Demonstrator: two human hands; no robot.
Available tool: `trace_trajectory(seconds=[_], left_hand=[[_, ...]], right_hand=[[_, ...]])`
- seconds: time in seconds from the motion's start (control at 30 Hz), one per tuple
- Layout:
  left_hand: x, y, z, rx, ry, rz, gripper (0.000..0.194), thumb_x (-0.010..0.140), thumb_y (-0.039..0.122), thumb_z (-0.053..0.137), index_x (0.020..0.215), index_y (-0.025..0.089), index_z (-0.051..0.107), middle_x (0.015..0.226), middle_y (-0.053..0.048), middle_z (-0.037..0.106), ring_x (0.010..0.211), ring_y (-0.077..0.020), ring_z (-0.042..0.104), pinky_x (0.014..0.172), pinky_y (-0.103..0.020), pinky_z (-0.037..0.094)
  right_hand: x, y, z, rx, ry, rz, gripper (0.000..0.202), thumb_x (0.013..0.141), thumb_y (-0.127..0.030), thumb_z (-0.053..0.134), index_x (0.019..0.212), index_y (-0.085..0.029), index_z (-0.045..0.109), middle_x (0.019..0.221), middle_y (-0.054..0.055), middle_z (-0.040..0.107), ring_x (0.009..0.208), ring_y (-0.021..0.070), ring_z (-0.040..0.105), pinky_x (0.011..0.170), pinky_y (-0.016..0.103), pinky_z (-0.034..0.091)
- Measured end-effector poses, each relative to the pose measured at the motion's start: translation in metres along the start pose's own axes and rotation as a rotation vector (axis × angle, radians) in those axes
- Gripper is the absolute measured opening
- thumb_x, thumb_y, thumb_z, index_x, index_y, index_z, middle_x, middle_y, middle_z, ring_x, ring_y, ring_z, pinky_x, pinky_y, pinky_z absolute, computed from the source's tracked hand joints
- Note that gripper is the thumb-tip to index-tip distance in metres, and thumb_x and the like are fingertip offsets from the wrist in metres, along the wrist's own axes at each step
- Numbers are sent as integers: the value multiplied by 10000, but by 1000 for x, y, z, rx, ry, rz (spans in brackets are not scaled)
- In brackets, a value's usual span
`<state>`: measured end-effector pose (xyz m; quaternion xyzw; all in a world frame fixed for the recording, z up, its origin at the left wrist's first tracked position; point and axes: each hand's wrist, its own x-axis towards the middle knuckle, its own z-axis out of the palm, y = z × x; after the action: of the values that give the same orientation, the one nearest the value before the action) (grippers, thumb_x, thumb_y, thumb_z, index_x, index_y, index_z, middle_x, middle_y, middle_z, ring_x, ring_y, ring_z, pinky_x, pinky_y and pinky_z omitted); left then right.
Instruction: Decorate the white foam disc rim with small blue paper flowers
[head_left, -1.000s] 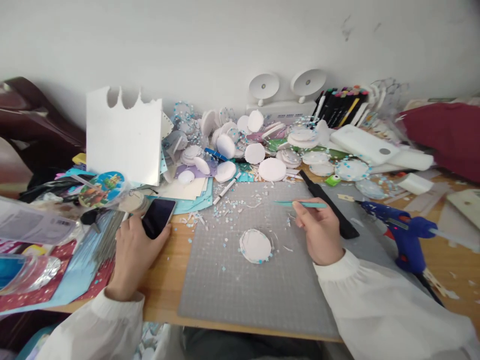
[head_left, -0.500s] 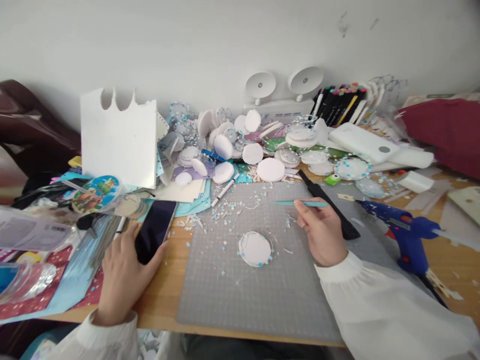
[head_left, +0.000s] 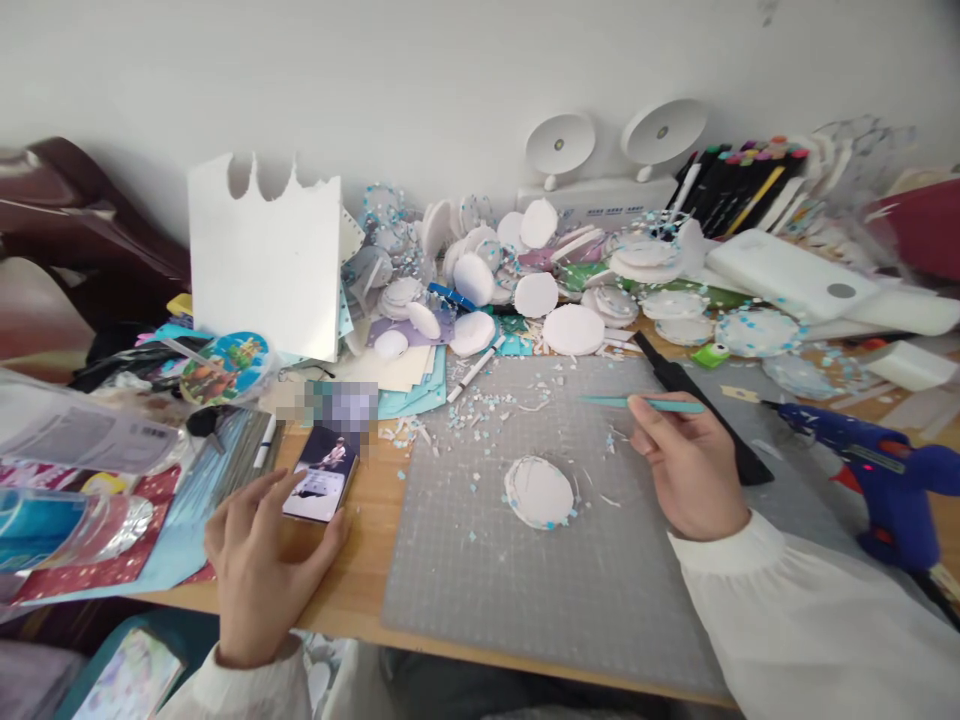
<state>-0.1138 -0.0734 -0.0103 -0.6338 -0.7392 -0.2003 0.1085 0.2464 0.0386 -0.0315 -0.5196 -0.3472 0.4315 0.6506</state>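
My left hand (head_left: 262, 565) is at the lower end of a smartphone (head_left: 321, 475), fingers spread around it; one fingertip is over the lit screen and the thumb is by its lower right corner. The phone lies on the wooden table. Above the grey cutting mat (head_left: 465, 590), my right hand (head_left: 694, 460) pinches teal tweezers (head_left: 679, 406), their thin tip pointing left. A round white disc (head_left: 538, 492) with blue flecks around its rim lies on the mat, left of my right hand and apart from it.
White discs (head_left: 574, 330) are piled along the back. A blue glue gun (head_left: 877, 465) lies at right, near a black strip-like object (head_left: 705, 430). A white marker (head_left: 476, 370) and paper scraps lie at the mat's back edge. White board (head_left: 266, 260) stands back left.
The phone screen, dark before, is now lit with a picture. My left hand has shifted down off the phone's side. The whole view has turned slightly left; the right hand still holds the tweezers.
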Motion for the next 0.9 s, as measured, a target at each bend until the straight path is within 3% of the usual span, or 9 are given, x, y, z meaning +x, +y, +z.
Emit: trace_trajectory(seconds=[0.13,0.37,0.6,0.9], left_hand=[[-5,-4,-2,-21,35,86,242,805,316,625,1041,278,587,1202,-96,586,1249,-359,463,1067,-563,335],[-5,-4,-2,-10,30,117,174,838,288,599,1009,266,618,1213,-96,586,1257,-363,449,1062,-576,334],[-4,-5,-2,-51,54,86,279,830,303,585,1105,256,565,1224,-110,571,1226,-357,480,1075,-562,322],[-4,-2,-3,-60,55,41,259,862,310,545,1103,214,547,1213,-135,578,1206,-340,503,1082,-536,306]], right_hand=[[0,1,-1,-2,10,2,254,625,-360,833,704,-243,621,546,-46,472,461,101,377,428,284,307],[2,3,-5,-47,-49,-34,218,680,-363,799,728,-256,615,537,-46,450,445,116,378,417,297,300],[1,1,-2,-24,-7,-1,241,638,-363,825,703,-260,617,543,-42,463,455,115,372,428,299,294],[0,-1,1,-1,19,41,272,586,-377,849,685,-253,627,533,-40,467,469,111,364,445,289,279]])
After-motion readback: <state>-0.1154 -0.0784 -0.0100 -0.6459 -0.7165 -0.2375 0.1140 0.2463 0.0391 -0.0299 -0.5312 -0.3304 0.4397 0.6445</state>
